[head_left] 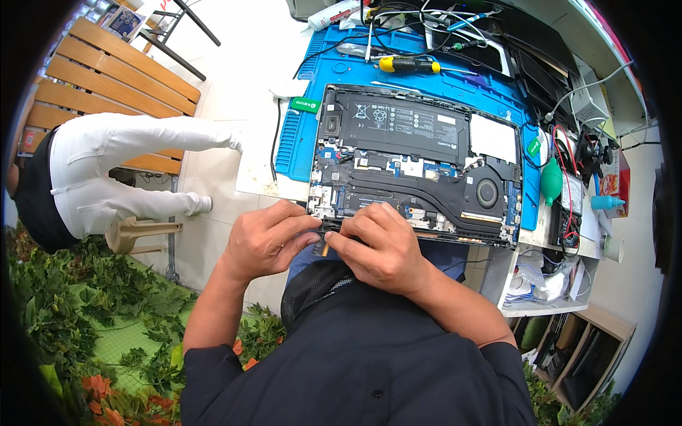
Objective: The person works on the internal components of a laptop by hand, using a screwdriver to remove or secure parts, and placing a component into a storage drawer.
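Note:
An opened laptop (419,192) lies on a blue work mat (295,138), its inside facing up. Its black battery (401,128) fills the far side, and a round cooling fan (486,192) sits at the right. At the near left corner my left hand (266,238) is closed in a pinch by the laptop's edge. Close beside it, my right hand (380,245) has its fingers pressed together at the same corner. A small dark piece with a gold-coloured part (324,248) shows between the hands; what each hand grips is mostly hidden by the fingers.
Beyond the laptop lies a yellow-and-black screwdriver (412,65), with cables behind it. A green air blower (550,181) and a blue-capped bottle (606,202) stand at the right. A person in white trousers (121,153) is by a wooden bench (128,64) at the left.

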Motion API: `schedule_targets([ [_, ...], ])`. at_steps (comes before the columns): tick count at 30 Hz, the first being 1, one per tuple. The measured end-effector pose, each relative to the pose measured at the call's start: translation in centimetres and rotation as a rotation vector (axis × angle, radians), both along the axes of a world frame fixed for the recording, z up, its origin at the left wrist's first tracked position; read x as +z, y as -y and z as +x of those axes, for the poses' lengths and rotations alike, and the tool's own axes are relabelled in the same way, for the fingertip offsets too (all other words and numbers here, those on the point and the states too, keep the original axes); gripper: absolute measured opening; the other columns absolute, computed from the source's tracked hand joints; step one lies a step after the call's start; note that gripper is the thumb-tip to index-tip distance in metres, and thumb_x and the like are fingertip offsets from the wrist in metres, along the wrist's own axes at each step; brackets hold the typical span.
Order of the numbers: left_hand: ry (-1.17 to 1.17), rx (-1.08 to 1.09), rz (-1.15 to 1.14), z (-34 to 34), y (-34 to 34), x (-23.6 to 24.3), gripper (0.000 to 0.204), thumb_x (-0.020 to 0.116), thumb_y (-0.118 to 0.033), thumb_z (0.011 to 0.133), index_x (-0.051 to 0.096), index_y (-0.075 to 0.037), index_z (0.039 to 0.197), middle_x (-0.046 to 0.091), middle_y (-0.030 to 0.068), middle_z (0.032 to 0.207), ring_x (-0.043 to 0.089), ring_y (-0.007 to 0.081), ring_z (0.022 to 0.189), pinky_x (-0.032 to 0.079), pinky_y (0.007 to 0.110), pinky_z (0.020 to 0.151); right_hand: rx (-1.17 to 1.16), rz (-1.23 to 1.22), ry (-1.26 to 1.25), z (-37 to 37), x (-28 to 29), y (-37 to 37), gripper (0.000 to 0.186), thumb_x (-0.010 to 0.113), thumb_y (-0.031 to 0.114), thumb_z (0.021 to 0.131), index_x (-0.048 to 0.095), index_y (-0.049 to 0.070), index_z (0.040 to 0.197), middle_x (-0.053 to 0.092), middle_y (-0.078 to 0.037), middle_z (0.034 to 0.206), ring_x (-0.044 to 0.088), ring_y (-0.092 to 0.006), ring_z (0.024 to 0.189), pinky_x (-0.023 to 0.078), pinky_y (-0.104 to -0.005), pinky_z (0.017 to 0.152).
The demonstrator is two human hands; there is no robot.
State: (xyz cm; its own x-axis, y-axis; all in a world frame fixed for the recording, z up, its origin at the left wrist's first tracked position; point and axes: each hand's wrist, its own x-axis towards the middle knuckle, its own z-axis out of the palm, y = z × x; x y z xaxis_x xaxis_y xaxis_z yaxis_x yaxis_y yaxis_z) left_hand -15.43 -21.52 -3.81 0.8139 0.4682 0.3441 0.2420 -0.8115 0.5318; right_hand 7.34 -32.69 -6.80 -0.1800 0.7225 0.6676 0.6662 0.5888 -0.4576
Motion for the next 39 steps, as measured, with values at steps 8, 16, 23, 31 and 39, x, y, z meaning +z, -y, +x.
schedule_targets([
  [8, 0.030, -0.012, 0.014, 0.2, -0.2, -0.9, 0.021, 0.087, -0.008, 0.085, 0.080, -0.009, 0.105, 0.074, 0.0054, 0.094, 0.075, 0.0251, 0.075, 0.059, 0.036, 0.063, -0.015, 0.002, 0.030, -0.4, -0.3, -0.1, 0.030, 0.078, 0.008, 0.076, 0.077, 0.003, 0.106, 0.067, -0.004, 0.098, 0.065, -0.0236, 0.092, 0.051, -0.0375, 0.076],
  [16, 0.064, 0.084, -0.114, 0.9, 0.4, -1.1, 0.011, 0.084, -0.004, 0.090, 0.077, -0.005, 0.098, 0.073, 0.0090, 0.090, 0.071, 0.0222, 0.070, 0.056, 0.034, 0.060, -0.008, -0.019, 0.053, -0.3, -0.3, 0.1, 0.026, 0.077, 0.006, 0.078, 0.076, 0.003, 0.104, 0.065, -0.005, 0.096, 0.064, -0.0240, 0.093, 0.051, -0.0379, 0.077],
  [23, 0.120, 0.215, -0.459, 1.1, 0.7, -0.9, 0.012, 0.085, -0.008, 0.096, 0.074, -0.003, 0.096, 0.069, 0.0045, 0.092, 0.069, 0.0106, 0.075, 0.054, 0.029, 0.060, -0.015, -0.035, 0.020, -0.4, -0.4, 0.0, 0.024, 0.077, 0.006, 0.079, 0.076, 0.002, 0.103, 0.064, -0.006, 0.095, 0.064, -0.0246, 0.093, 0.051, -0.0391, 0.076],
  [31, 0.251, 0.296, -0.774, 2.2, 0.4, -1.4, 0.017, 0.084, -0.002, 0.096, 0.068, 0.002, 0.097, 0.065, 0.0052, 0.104, 0.069, 0.0083, 0.085, 0.056, 0.022, 0.070, 0.000, -0.058, 0.028, -0.3, -0.1, 0.0, 0.023, 0.078, 0.005, 0.079, 0.076, 0.003, 0.102, 0.064, -0.006, 0.094, 0.064, -0.0254, 0.092, 0.050, -0.0397, 0.076],
  [39, 0.153, 0.358, -0.868, 2.0, -0.4, -1.4, 0.019, 0.088, -0.004, 0.094, 0.069, 0.000, 0.096, 0.072, 0.0043, 0.093, 0.070, 0.0085, 0.079, 0.057, 0.025, 0.069, 0.005, -0.068, -0.002, -0.4, 0.3, -0.1, 0.021, 0.082, 0.003, 0.080, 0.075, 0.003, 0.100, 0.065, -0.006, 0.094, 0.064, -0.0258, 0.090, 0.050, -0.0405, 0.076],
])
